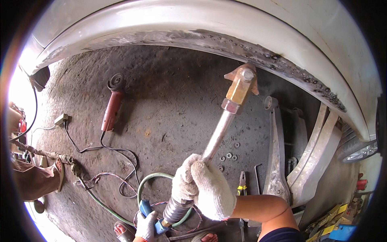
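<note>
Both of my hands wear white knit gloves and hold one long dent-puller tool (219, 136), which slants up and away from me. My right hand (206, 186) is wrapped round the shaft just above the dark ribbed grip (176, 210). Lower down, my left hand (146, 226) is closed on the blue handle (160, 226) at the tool's rear end. The bolted brass-coloured head (240, 86) has pointed prongs and lies close to the car's sill (225, 47); contact cannot be made out. That sill is bare and grey, marked with several small round spots.
A red angle grinder (113, 109) lies on the floor at left, its cord trailing. Green hose (147, 180) loops near my feet. Several washers (229, 155), pliers (242, 183) and a hex key (258, 177) lie right of centre, beside a metal jack (276, 153). Another person's leg (34, 179) shows far left.
</note>
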### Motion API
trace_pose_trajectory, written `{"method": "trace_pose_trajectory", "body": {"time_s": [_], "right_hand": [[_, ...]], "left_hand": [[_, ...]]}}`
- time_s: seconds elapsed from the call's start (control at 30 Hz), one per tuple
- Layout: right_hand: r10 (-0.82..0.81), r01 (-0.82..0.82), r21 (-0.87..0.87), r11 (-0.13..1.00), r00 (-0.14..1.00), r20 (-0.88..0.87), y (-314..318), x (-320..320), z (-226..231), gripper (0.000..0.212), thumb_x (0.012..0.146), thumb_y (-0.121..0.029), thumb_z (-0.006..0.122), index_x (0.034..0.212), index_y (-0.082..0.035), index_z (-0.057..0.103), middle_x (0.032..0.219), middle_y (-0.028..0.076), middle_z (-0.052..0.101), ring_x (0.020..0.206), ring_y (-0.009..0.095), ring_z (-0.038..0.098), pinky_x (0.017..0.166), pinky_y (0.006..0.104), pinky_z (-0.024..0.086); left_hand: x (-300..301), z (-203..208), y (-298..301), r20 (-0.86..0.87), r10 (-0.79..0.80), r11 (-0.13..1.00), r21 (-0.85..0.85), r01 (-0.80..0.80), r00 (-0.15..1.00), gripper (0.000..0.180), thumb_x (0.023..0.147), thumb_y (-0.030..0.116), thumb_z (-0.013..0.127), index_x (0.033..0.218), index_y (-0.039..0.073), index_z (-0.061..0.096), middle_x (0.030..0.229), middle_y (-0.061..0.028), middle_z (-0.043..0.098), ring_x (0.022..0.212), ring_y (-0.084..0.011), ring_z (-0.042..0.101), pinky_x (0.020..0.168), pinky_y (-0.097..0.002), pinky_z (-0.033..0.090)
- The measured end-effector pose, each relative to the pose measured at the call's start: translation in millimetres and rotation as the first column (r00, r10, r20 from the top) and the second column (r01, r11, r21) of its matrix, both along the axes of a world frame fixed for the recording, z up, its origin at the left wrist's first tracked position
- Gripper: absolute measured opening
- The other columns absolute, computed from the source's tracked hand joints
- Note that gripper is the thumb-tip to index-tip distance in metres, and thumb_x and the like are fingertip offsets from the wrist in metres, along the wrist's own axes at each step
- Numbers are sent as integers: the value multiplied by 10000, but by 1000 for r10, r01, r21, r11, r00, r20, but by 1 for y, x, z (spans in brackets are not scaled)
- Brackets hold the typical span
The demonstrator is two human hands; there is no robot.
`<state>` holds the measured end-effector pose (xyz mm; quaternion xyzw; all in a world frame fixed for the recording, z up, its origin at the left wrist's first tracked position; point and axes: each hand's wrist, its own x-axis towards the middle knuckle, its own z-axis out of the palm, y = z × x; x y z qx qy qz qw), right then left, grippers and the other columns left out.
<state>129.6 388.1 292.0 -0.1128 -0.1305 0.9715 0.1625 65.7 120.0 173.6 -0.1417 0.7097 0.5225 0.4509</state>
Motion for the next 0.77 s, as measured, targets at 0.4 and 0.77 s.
{"method": "trace_pose_trajectory", "body": {"time_s": [0.4,0.77], "right_hand": [[-2,-5,81,997,997,75,0,4,9,120,1023,-209,584,969,-111,539,758,-28,515,654,75,472,598,244,422],[-46,-108,595,797,970,238,11,4,3,199,1002,-243,609,944,-79,513,770,-11,513,674,79,471,631,267,443]], "left_hand": [[5,6,4,44,47,999,11,-48,998,345,899,142,635,1195,-4,533,993,-110,644,841,-206,666,734,-343,566],[4,-2,-3,169,30,1000,0,-31,985,494,946,243,636,1355,9,484,1101,-115,681,909,-216,692,806,-357,568]]}}
